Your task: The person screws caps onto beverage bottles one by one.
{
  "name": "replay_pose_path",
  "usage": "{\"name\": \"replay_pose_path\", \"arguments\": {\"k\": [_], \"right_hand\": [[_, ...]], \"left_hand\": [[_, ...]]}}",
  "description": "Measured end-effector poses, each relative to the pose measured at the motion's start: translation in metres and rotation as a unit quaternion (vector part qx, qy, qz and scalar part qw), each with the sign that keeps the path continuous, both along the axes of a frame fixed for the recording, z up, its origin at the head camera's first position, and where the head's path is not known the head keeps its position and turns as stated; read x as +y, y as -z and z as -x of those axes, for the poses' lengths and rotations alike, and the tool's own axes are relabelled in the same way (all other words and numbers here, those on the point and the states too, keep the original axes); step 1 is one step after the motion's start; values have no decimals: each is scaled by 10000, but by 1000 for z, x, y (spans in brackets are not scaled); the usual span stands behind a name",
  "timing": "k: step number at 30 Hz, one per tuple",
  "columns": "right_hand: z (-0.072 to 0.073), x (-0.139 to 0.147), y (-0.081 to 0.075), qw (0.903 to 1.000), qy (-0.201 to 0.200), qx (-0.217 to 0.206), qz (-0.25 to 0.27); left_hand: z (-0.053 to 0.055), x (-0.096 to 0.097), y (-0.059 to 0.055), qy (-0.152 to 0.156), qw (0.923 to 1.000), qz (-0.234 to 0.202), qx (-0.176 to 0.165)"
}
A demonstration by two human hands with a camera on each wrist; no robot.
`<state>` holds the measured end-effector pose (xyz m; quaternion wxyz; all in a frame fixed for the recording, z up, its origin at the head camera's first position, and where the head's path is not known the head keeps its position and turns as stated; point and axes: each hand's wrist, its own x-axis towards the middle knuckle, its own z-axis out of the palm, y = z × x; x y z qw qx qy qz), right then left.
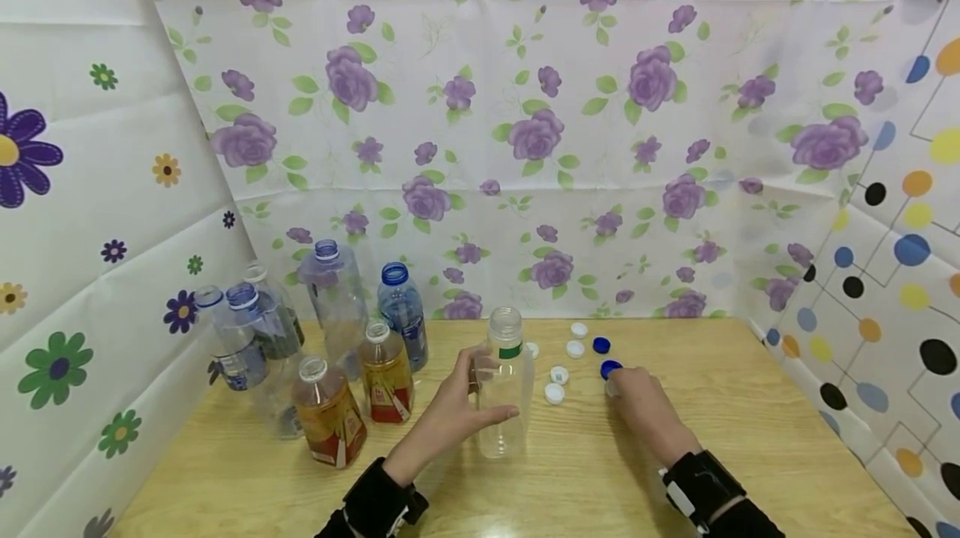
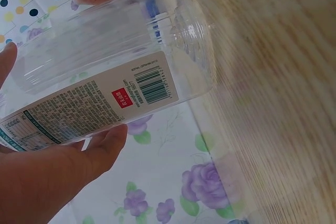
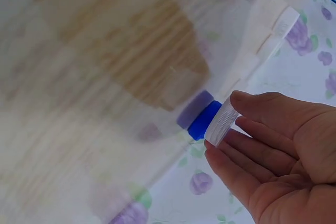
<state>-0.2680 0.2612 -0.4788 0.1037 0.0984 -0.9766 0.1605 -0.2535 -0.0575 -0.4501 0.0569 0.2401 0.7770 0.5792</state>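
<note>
A clear, capless plastic bottle (image 1: 501, 413) stands upright on the table, and my left hand (image 1: 459, 409) grips it from the left side, thumb in front and fingers behind. In the left wrist view its label (image 2: 100, 103) with a barcode shows. My right hand (image 1: 647, 409) is low over the table to the right. Between thumb and fingertip it pinches a translucent white bottle cap (image 3: 222, 123), seen edge-on in the right wrist view. A blue cap (image 1: 610, 368) lies right beside that one, and another blue cap (image 1: 601, 345) lies a little behind.
Several white caps (image 1: 558, 374) lie between the bottle and my right hand. To the left stand several uncapped bottles, among them two with orange labels (image 1: 330, 425) and a blue one (image 1: 403, 313). Patterned sheets (image 1: 525, 104) wall in the table (image 1: 750, 438).
</note>
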Motion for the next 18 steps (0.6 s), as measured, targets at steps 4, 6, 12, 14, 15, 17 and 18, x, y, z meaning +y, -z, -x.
{"name": "replay_pose_path", "arguments": {"k": [4,6,12,14,15,17,18], "right_hand": [[-2,-3,-4,9999,25,41,-97],[-3,-4,-5,9997,-3,106,-206],[-6,-13,-17,9991,-140,376,-154],[-9,-18,-24,9988,-154,459,-16],[-11,-21,-28,9986,-153,508,32],[-15,-26,-36,9979,-138,625,103],[-18,-29,-40,9974,-147,690,155]], "left_hand": [[0,-1,1,16,10000,-23,-18],[1,-1,1,18,10000,-31,-18],[1,-2,2,37,10000,-87,-33],[1,-2,2,55,9999,-101,-38],[1,-2,2,60,9999,-96,-43],[0,-1,2,72,9999,-91,-41],[0,-1,1,74,9999,-81,-40]]}}
